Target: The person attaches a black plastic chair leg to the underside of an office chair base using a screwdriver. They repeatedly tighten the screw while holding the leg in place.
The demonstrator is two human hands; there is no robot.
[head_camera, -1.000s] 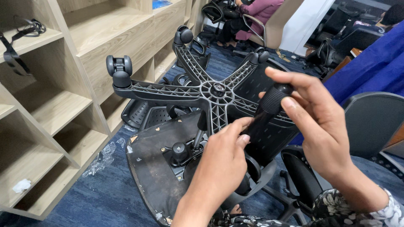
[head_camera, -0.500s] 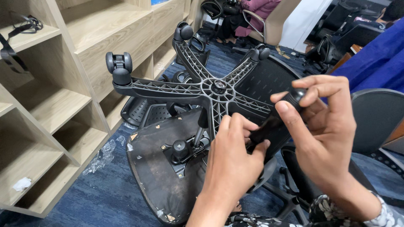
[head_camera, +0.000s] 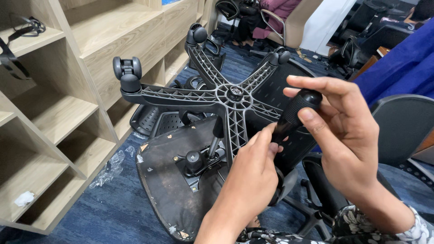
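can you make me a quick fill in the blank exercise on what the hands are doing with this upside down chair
1. Both hands grip a black ribbed ____, the right hand at its top and the left hand lower down.
2. The star-shaped chair base points its ____ upward.
3. The seat underside rests on a ____ carpet.
4. To the left stands a wooden ____ unit.

Missing words: handle; castor wheels; blue; shelf
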